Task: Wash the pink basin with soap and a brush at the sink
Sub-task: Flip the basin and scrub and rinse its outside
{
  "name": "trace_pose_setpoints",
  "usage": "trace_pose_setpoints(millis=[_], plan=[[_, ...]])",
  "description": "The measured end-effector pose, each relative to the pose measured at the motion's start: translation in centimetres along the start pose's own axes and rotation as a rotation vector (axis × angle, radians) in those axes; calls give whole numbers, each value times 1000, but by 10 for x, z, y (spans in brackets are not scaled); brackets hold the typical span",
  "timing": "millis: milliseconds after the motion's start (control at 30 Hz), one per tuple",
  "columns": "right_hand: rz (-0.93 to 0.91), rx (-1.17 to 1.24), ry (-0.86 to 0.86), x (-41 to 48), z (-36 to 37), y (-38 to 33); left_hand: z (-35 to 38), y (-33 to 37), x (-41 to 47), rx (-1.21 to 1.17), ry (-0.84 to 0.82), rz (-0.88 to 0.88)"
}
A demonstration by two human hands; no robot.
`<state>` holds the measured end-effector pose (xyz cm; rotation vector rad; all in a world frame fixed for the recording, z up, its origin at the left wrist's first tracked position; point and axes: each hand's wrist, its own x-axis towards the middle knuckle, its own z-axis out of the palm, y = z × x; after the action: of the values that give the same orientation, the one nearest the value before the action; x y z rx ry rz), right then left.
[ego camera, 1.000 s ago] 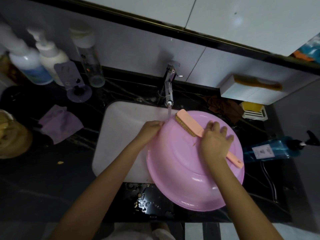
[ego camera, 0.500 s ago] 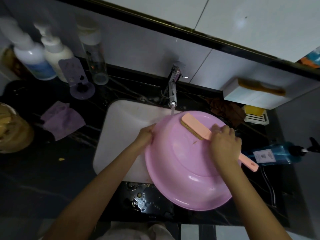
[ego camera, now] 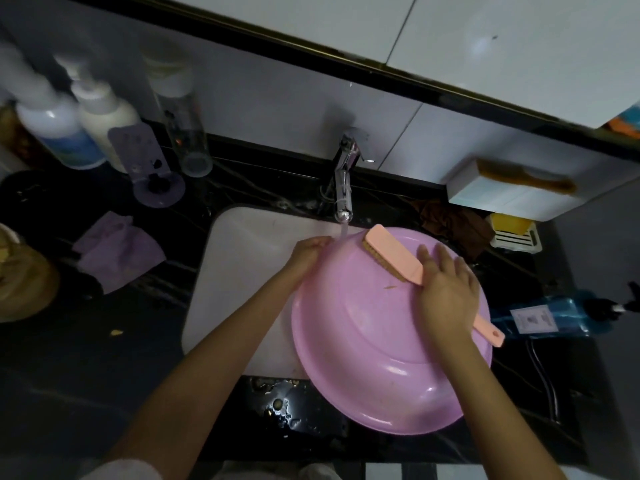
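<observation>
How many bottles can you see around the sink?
4. A white bottle with a blue label, a cream pump bottle and a clear bottle stand at the back left; a blue bottle lies on the right. More may hide off-frame.

I count one round pink plastic basin (ego camera: 381, 358), one chrome tap (ego camera: 344, 181) and one crumpled purple cloth (ego camera: 117, 254). Two brushes: a pink plastic scrubbing brush (ego camera: 391, 252) and an orange-brown brush (ego camera: 526, 176). Four bottles: a blue-labelled white pump bottle (ego camera: 59, 133), a cream pump bottle (ego camera: 104, 112), a clear bottle (ego camera: 180, 126), a blue bottle (ego camera: 547, 317).
</observation>
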<state>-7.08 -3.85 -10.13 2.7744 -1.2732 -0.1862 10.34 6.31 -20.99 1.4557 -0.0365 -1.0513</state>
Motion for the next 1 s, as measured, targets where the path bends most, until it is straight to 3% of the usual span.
trace_pose_setpoints(millis=[167, 267, 333, 433, 500, 633, 700, 767, 933, 1000], plan=[[12, -55, -27, 2, -2, -2, 6, 3, -25, -12, -54, 125], [21, -78, -37, 3, -2, -4, 23, 11, -30, 293, -181, 273], [25, -82, -33, 2, -2, -4, 30, 26, -25, 374, -215, 241], [41, -93, -31, 3, -2, -6, 26, 34, -16, 146, -330, 83], [55, -117, -35, 5, -2, -10, 18, 26, -25, 114, -278, 41], [85, -115, -41, 8, -1, -16, 15, -5, -38, 261, -1, 74], [96, -101, -40, 7, -1, -15, 19, 0, -36, 335, -49, 214], [102, -99, -38, 6, -1, -15, 26, 19, -29, 294, -134, 247], [103, -114, -52, 10, -5, -21, 14, 16, -24, 186, -88, -83], [109, -92, -54, 9, -6, -19, -1, -2, -35, 248, -4, -13]])
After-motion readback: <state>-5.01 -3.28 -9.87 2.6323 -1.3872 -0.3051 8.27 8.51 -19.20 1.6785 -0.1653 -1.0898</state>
